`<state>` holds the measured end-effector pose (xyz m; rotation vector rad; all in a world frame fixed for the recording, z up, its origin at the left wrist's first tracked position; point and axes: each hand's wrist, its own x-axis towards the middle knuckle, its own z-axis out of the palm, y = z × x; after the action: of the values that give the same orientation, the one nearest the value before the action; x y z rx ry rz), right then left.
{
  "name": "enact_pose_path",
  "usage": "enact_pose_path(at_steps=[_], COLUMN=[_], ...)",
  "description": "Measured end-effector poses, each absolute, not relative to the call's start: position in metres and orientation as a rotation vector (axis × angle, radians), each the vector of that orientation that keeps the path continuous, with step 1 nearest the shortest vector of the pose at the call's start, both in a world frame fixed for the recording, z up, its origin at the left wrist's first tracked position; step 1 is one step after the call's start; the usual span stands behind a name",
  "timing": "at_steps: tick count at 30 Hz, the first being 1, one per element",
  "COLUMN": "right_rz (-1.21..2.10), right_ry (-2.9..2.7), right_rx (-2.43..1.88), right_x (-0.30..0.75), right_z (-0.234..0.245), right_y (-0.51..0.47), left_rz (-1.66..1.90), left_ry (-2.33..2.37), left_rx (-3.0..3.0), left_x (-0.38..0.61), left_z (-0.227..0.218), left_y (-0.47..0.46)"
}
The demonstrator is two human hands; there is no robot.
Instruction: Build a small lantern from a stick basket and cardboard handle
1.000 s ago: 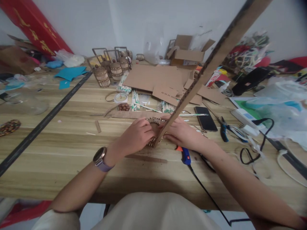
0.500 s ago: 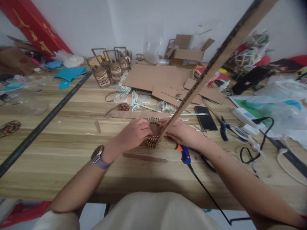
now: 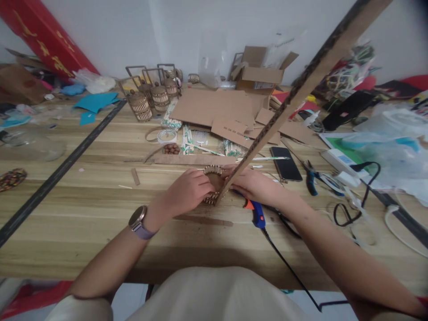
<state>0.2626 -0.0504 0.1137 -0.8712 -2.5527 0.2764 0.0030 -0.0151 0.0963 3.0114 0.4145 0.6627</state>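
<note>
On the table in front of me stands a small round cardboard basket (image 3: pixel 216 178), open at the top and edged with short pale sticks. My left hand (image 3: pixel 192 189) is closed on its left side, fingertips over the rim. From the basket's right side a long corrugated cardboard strip (image 3: pixel 284 109) rises steeply to the upper right. My right hand (image 3: pixel 256 183) is closed at the strip's lower end against the basket; the strip partly hides its fingers. Just below that hand lies a blue glue gun (image 3: pixel 258 215) with an orange trigger.
A black phone (image 3: pixel 286 164) and pliers (image 3: pixel 311 178) lie to the right. Behind are cardboard sheets (image 3: pixel 203 107), a tape roll (image 3: pixel 167 135), brown beads (image 3: pixel 171 149) and several finished lantern-like pieces (image 3: pixel 141 107). A flat cardboard strip (image 3: pixel 203 220) lies nearest me. A dark bar (image 3: pixel 67 165) crosses the left side.
My left hand has shifted slightly down and right along the basket's rim, covering more of its near side. My right hand and the long strip have barely moved.
</note>
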Motion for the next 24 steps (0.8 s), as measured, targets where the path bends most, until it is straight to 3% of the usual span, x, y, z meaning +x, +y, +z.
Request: enact_pose_path(at_steps=[24], right_rz=[0.271], right_ry=[-2.554], right_rx=[-0.932], right_x=[0.26], right_z=[0.114], right_y=[-0.057], left_rz=[0.699], left_ry=[0.44], left_rx=[3.051], left_x=[0.003], left_z=[0.098], left_y=[-0.029])
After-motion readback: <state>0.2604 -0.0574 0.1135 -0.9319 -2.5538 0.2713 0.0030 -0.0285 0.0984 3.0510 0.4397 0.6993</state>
